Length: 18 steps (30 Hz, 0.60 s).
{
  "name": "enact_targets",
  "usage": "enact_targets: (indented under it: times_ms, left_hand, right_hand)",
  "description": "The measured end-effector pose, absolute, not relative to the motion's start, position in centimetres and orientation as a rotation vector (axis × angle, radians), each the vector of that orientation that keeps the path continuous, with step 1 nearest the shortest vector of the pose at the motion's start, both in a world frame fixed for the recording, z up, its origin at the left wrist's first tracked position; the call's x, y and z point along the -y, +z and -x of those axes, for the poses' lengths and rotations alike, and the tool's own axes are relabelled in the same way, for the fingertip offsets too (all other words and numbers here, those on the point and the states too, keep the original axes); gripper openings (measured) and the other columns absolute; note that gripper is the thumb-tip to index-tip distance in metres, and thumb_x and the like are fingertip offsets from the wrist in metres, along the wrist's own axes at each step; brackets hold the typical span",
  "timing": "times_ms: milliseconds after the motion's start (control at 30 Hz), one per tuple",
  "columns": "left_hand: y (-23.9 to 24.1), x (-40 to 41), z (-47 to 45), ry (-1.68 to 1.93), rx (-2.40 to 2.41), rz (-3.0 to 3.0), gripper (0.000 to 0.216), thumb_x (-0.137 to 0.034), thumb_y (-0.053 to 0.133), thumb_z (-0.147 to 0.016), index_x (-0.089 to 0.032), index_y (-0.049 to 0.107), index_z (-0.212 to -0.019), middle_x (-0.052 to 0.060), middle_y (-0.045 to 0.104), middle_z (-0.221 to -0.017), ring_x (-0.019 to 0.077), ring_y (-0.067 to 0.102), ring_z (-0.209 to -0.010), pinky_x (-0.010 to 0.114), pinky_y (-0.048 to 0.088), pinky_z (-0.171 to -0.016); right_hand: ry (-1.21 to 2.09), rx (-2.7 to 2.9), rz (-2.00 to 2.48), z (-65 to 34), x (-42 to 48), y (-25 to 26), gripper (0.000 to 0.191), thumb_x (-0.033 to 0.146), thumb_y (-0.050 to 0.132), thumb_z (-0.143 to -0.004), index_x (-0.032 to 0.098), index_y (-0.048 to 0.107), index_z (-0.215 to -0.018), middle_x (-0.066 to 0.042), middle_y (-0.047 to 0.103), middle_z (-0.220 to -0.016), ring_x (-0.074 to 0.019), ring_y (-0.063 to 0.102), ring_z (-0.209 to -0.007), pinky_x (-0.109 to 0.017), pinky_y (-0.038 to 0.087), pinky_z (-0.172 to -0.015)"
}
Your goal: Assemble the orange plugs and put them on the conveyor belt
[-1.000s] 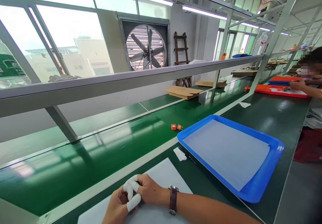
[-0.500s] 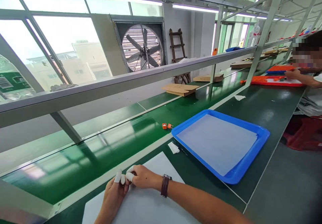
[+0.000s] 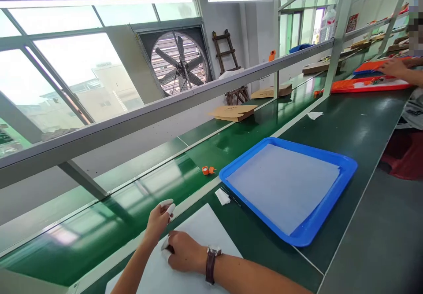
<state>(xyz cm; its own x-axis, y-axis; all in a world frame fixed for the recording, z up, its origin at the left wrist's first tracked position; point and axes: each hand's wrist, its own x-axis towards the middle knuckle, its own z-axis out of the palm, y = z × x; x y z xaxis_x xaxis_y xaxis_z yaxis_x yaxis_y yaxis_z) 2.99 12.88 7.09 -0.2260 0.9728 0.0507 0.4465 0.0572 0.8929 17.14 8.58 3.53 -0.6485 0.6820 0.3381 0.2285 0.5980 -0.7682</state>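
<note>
My left hand (image 3: 159, 218) is raised over the edge strip beside the green belt, its fingers curled, with white finger cots on thumb and forefinger. Whatever it may hold is too small to make out. Lower and to the right, my right hand (image 3: 187, 251) hovers above a white sheet (image 3: 206, 228). Its cot-covered thumb and forefinger are bent towards each other, and anything between them is hidden. A watch with a dark strap (image 3: 210, 265) is on the right wrist. The two hands are apart.
A blue tray (image 3: 306, 239) lined with white paper lies to the right, a scrap of white paper (image 3: 222, 196) beside it. Two small orange plug-like parts (image 3: 209, 170) sit on the green belt (image 3: 155, 188). A metal rail (image 3: 185, 98) crosses above. A co-worker's hand (image 3: 393, 68) is over a red tray (image 3: 370, 85).
My hands have separated: the left moved up and away over the belt's edge, while the right dropped slightly towards the sheet. The view has shifted a little.
</note>
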Motion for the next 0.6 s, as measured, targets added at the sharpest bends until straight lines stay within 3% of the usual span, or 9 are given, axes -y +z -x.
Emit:
enact_targets:
  times_ms: [167, 267, 400, 500, 600]
  left_hand:
    - [7.1, -21.3, -7.6, 0.912, -1.697, -1.731, 0.056, -0.036, 0.075, -0.072, -0.015, 0.064, -0.123, 0.012, 0.068, -0.112, 0.0193, 0.065, -0.082, 0.032, 0.053, -0.072]
    - [6.5, -25.4, -10.1, 0.851, -1.702, -1.826, 0.063, -0.029, 0.077, -0.071, -0.016, 0.06, -0.13, 0.014, 0.062, -0.127, 0.0219, 0.066, -0.092, 0.035, 0.051, -0.085]
    - [5.9, -28.9, -12.3, 0.834, -1.731, -1.861, 0.064, -0.021, 0.073, -0.073, -0.015, 0.055, -0.134, 0.019, 0.052, -0.142, 0.0241, 0.065, -0.1, 0.037, 0.049, -0.09]
    - [5.8, -29.8, -12.8, 0.861, -1.726, -1.851, 0.053, -0.019, 0.073, -0.071, -0.015, 0.062, -0.123, 0.017, 0.059, -0.133, 0.0269, 0.063, -0.107, 0.04, 0.046, -0.098]
    - [6.3, -29.1, -12.7, 0.886, -1.719, -1.787, 0.038, -0.025, 0.077, -0.069, -0.014, 0.069, -0.104, 0.014, 0.07, -0.106, 0.0293, 0.066, -0.1, 0.042, 0.05, -0.093]
  right_hand:
    - [0.886, 2.246, 0.726, -17.4, -8.8, 3.3, 0.011, 0.019, 0.056, -0.079, 0.017, 0.058, -0.067, -0.003, 0.063, -0.077, -0.0155, 0.054, -0.067, -0.024, 0.039, -0.063]
    - [0.945, 2.199, 0.686, -17.7, -8.9, 3.3, 0.007, 0.013, 0.057, -0.072, 0.018, 0.055, -0.067, -0.001, 0.062, -0.074, -0.0134, 0.05, -0.063, -0.023, 0.035, -0.056]
    - [1.108, 2.191, 0.702, -17.8, -9.4, 3.6, 0.015, 0.004, 0.056, -0.063, 0.018, 0.053, -0.064, 0.002, 0.06, -0.064, -0.0135, 0.049, -0.06, -0.022, 0.03, -0.05]
    - [1.216, 2.143, 0.715, -17.8, -9.8, 3.6, 0.016, 0.003, 0.054, -0.063, 0.018, 0.053, -0.063, 0.001, 0.061, -0.062, -0.0145, 0.051, -0.061, -0.021, 0.03, -0.05]
    - [1.243, 2.115, 0.734, -17.9, -9.8, 3.5, 0.017, 0.003, 0.055, -0.061, 0.019, 0.048, -0.06, 0.002, 0.058, -0.061, -0.0132, 0.048, -0.059, -0.022, 0.029, -0.05]
